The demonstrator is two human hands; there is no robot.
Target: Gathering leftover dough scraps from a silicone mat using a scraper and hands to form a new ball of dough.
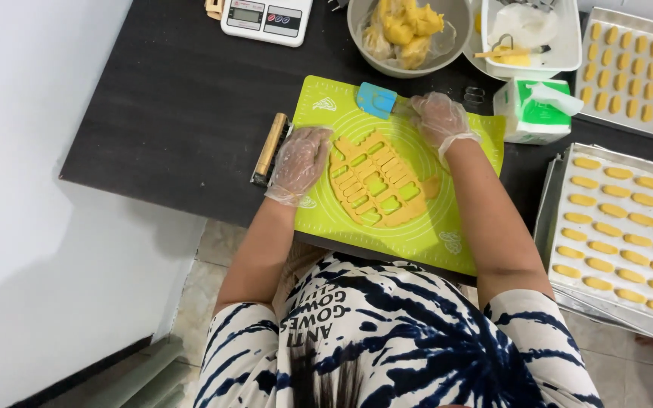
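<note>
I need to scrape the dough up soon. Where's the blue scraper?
The blue scraper lies at the green mat's far edge, just left of the right hand, below the dough bowl.

wall: plain white (pixel 32 189), at left; floor: pale mottled tiles (pixel 205 291); furniture: dark black-topped table (pixel 175 113); light: soft, even

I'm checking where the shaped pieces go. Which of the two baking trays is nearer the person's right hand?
The lower tray, beside the right forearm, is nearer the right hand. The other tray sits farther back, beyond the green-and-white carton.
</note>
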